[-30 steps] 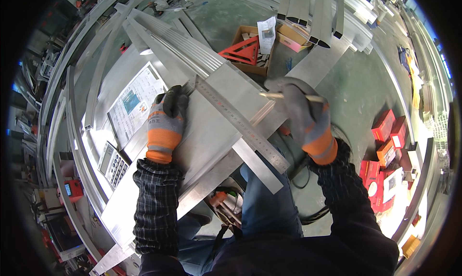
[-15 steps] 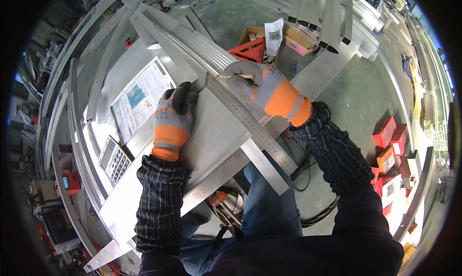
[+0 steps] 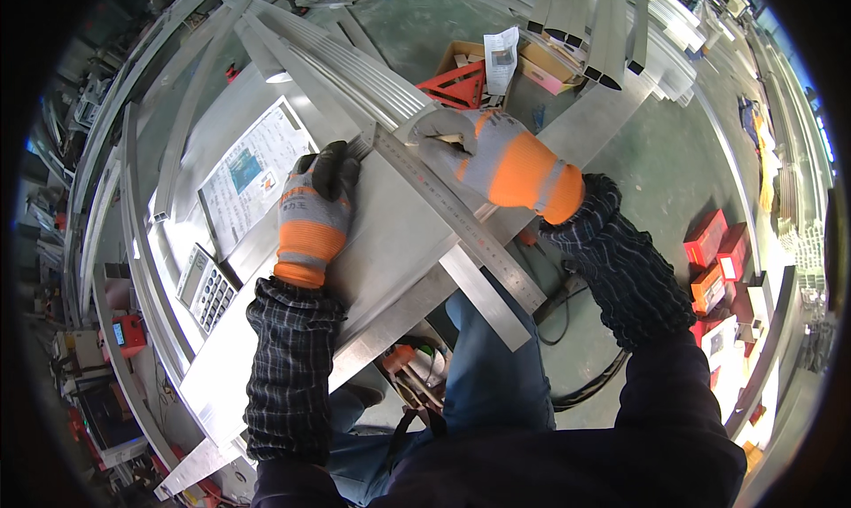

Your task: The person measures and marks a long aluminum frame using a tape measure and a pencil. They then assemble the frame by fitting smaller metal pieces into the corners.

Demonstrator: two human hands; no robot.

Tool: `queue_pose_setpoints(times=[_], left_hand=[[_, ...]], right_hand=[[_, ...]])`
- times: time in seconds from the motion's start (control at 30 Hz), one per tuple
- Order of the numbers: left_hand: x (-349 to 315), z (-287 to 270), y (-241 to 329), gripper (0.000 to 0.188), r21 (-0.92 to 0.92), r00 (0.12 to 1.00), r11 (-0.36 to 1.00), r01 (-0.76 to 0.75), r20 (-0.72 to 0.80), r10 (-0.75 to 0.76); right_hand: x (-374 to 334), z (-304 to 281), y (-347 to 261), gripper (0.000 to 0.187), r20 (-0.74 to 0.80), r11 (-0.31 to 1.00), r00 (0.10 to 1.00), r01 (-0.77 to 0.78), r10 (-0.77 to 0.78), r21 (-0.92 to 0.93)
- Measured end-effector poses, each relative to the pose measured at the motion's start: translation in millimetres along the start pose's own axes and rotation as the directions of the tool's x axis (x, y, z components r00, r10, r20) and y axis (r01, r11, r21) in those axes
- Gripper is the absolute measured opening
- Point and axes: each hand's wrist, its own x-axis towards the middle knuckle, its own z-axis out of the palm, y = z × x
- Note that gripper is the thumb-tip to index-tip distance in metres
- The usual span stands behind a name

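Observation:
A steel try square (image 3: 461, 220) lies slantwise, its graduated blade running along the right end of a broad silver metal profile (image 3: 381, 215). My left hand (image 3: 316, 208), in a grey and orange glove with dark fingertips, is closed at the square's ribbed far end and rests on the profile. Right of the blade's far part, my right hand (image 3: 501, 158), gloved alike, is closed in a pinch around a thin, pencil-like stick (image 3: 450, 142). Much of that stick is hidden by the fingers. A flat bare metal strip (image 3: 487, 300) juts toward me from beneath the blade.
Left on the work surface are a written sheet (image 3: 253, 171) and a calculator (image 3: 206, 288). Long metal profiles (image 3: 341, 65) extend away. Beyond my right hand stand a cardboard box (image 3: 545, 69) and a red triangular frame (image 3: 456, 84). Red boxes (image 3: 706, 239) sit at right.
My right hand has turned slightly, and more of the stick's dark end shows. The left hand stays at the square's far end. The whole view has shifted a little.

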Motion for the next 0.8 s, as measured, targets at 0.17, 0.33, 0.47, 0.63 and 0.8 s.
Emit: queue_pose_setpoints(times=[0.17, 0.33, 0.47, 0.63, 0.8], left_hand=[[-3.2, 0.1, -2.9, 0.033, -0.017, 1.0, 1.0, 0.019, -0.02, -0.019], [-0.1, 1.3, -3.0, 0.033, -0.008, 1.0, 1.0, 0.002, -0.019, -0.002], [-0.7, 0.2, -6.1, 0.033, -0.002, 1.0, 1.0, 0.003, -0.017, -0.003], [-0.3, 4.7, -6.8, 0.032, -0.011, 1.0, 1.0, -0.007, -0.028, 0.007], [0.0, 2.3, -5.7, 0.033, -0.01, 1.0, 1.0, -0.005, -0.014, 0.005]], right_hand=[[-30.8, -20.6, -6.7, 0.047, 0.023, 0.977, 0.998, 0.058, -0.064, 0.206], [-67.6, -32.5, -4.7, 0.039, 0.0, 0.984, 0.998, 0.055, -0.056, 0.17], [-90.9, -68.8, -34.5, 0.029, 0.155, 0.964, 0.987, 0.003, -0.046, 0.265], [-129.3, -78.1, -29.3, 0.025, 0.019, 0.929, 0.933, 0.359, -0.359, -0.092], [-171.1, -37.6, -36.2, 0.039, -0.172, 0.954, 0.962, 0.243, -0.213, 0.177]])
